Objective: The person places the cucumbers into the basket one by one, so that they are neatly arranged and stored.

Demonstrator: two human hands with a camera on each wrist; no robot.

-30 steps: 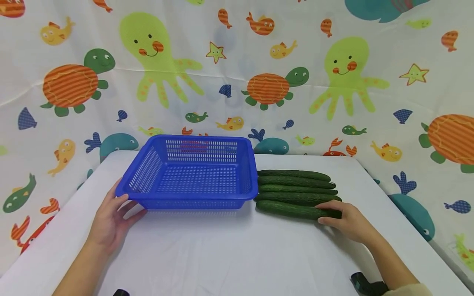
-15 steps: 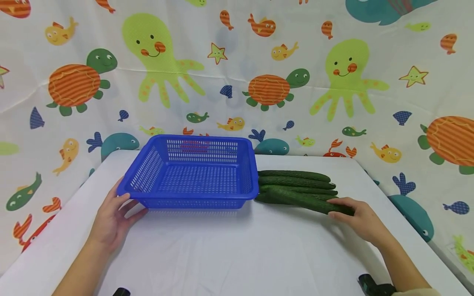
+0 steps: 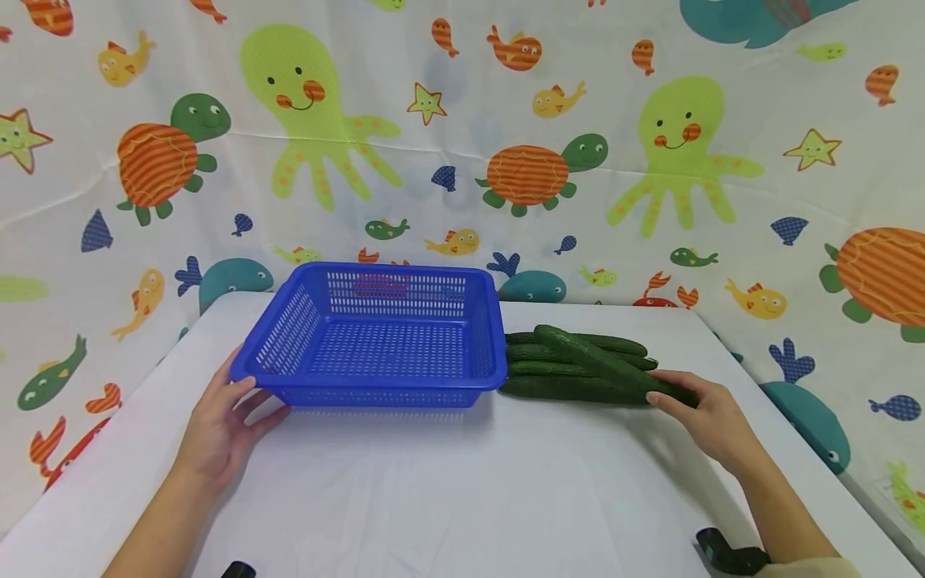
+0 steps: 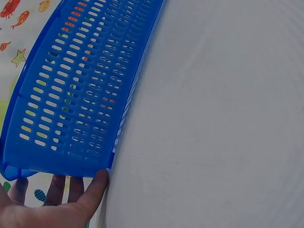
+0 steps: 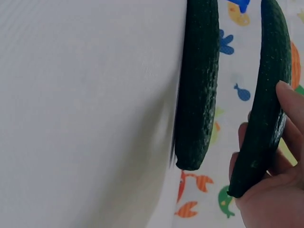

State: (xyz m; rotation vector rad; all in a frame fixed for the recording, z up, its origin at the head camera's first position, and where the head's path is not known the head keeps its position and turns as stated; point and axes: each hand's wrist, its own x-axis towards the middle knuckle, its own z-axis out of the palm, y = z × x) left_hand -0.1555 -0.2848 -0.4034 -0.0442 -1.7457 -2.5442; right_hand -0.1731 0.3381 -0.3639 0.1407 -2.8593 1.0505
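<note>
My left hand [image 3: 220,437] holds the front left corner of a blue plastic basket [image 3: 376,396], its fingers spread at the rim and beneath it. In the left wrist view, the fingers [image 4: 97,190] reach the end of the slotted side wall. My right hand [image 3: 711,417] grips one end of a dark green cucumber [image 3: 603,363]. That cucumber slants up to the left across several other cucumbers [image 3: 571,388] lying side by side against the basket's right side. In the right wrist view, the thumb and fingers wrap the held cucumber [image 5: 268,95], apart from another cucumber [image 5: 197,85].
A white-covered table [image 3: 433,490] lies under everything. Behind it hangs a white curtain [image 3: 448,104] printed with sea animals. The basket shows only its bare slotted floor. Black devices [image 3: 730,554] sit at both wrists.
My right hand has lifted the nearest cucumber from the row and swung its far end up and back over the others. The left hand and basket stay in place.
</note>
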